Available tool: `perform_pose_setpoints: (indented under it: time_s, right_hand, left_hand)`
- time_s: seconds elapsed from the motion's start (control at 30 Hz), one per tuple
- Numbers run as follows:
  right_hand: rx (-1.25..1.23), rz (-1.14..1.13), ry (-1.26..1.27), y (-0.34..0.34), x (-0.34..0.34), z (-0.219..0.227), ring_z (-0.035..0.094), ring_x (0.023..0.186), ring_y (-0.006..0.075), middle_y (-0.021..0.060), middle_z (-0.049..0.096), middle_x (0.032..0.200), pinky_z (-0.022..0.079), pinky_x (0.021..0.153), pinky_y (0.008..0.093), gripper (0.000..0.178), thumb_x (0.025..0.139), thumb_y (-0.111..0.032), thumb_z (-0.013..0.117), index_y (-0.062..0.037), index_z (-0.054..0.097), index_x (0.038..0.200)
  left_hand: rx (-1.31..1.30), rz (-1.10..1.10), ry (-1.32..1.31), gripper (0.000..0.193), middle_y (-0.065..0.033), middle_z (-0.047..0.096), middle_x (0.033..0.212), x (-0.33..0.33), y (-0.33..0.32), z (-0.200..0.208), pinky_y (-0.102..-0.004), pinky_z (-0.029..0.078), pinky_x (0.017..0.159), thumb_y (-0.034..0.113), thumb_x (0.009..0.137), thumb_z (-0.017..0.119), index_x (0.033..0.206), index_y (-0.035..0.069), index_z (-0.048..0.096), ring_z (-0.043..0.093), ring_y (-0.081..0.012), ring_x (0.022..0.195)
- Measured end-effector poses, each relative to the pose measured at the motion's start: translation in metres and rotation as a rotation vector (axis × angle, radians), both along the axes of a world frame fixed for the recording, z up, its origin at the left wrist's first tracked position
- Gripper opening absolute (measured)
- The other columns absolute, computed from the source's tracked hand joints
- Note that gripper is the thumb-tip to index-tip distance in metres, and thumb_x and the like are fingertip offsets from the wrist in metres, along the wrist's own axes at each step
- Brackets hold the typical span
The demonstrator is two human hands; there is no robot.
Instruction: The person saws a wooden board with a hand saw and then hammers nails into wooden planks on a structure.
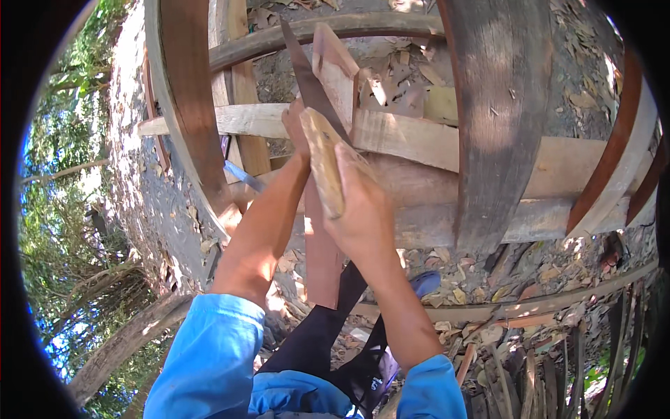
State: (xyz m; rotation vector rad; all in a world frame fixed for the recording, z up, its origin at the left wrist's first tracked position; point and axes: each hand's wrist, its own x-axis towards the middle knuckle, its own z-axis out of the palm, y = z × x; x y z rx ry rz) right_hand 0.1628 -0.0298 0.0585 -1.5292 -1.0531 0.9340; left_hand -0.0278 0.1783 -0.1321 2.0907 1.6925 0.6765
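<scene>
My right hand (363, 199) is wrapped round the pale wooden handle (322, 160) of a handsaw. The saw's dark blade (305, 70) points away and slightly left, lying across a reddish wooden board (324, 258). This board runs from near my legs to the far side, over a pale crosspiece (405, 136). My left hand (296, 129) is closed at the board's left edge, close beside the blade. Its fingers are partly hidden by the saw. Where the teeth meet the wood cannot be seen.
A wide weathered plank (497, 105) stands to the right, and a curved timber (183, 91) rises on the left. A long rail (328, 31) crosses the far side. Dry leaves cover the ground (481, 279). Stacked sticks (537, 377) lie at lower right; a blue strip (243, 174) is beyond my left forearm.
</scene>
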Motion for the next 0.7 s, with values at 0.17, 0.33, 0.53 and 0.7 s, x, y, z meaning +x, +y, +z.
perform_pose_setpoints:
  time_s: [0.17, 0.33, 0.53, 0.7]
  right_hand:
    - [-0.075, 0.002, -0.027, -0.022, 0.009, -0.033, 0.06, 0.124, 0.0455, 0.0277, 0.065, 0.13, 0.048, 0.106, 0.0473, 0.081, 0.07, 0.001, 0.077, 0.0016, 0.052, 0.147]
    - [-0.029, -0.027, 0.055, -0.02, 0.002, -0.032, 0.061, 0.123, 0.0451, 0.0282, 0.065, 0.129, 0.049, 0.105, 0.047, 0.086, 0.068, 0.0, 0.08, 0.0001, 0.052, 0.149]
    - [-0.063, -0.001, 0.087, -0.021, 0.001, -0.036, 0.061, 0.123, 0.0451, 0.0283, 0.066, 0.127, 0.051, 0.103, 0.0471, 0.085, 0.067, 0.0, 0.08, 0.0004, 0.053, 0.148]
    - [-0.088, 0.001, 0.062, -0.014, 0.009, -0.017, 0.062, 0.121, 0.0459, 0.0288, 0.065, 0.128, 0.051, 0.102, 0.0467, 0.077, 0.074, 0.002, 0.076, 0.001, 0.053, 0.147]
  left_hand:
    - [0.089, 0.051, 0.206, 0.017, -0.0188, 0.068, 0.08, 0.059, -0.029, 0.005, -0.0521, 0.047, 0.08, 0.021, 0.087, 0.065, 0.083, 0.005, 0.067, 0.066, -0.0389, 0.086]
    - [0.167, -0.102, 0.256, 0.025, -0.0197, 0.062, 0.063, 0.042, -0.014, 0.019, -0.051, 0.048, 0.057, 0.022, 0.084, 0.068, 0.068, 0.003, 0.064, 0.065, -0.0438, 0.061]
    - [0.196, -0.164, 0.223, 0.023, -0.02, 0.065, 0.066, 0.041, -0.015, 0.019, -0.0498, 0.05, 0.058, 0.022, 0.084, 0.068, 0.072, 0.003, 0.066, 0.067, -0.0425, 0.062]
    - [0.034, -0.075, -0.178, 0.019, -0.0173, 0.066, 0.067, 0.048, -0.024, 0.017, -0.0513, 0.048, 0.059, 0.021, 0.085, 0.066, 0.08, 0.003, 0.068, 0.065, -0.0427, 0.061]
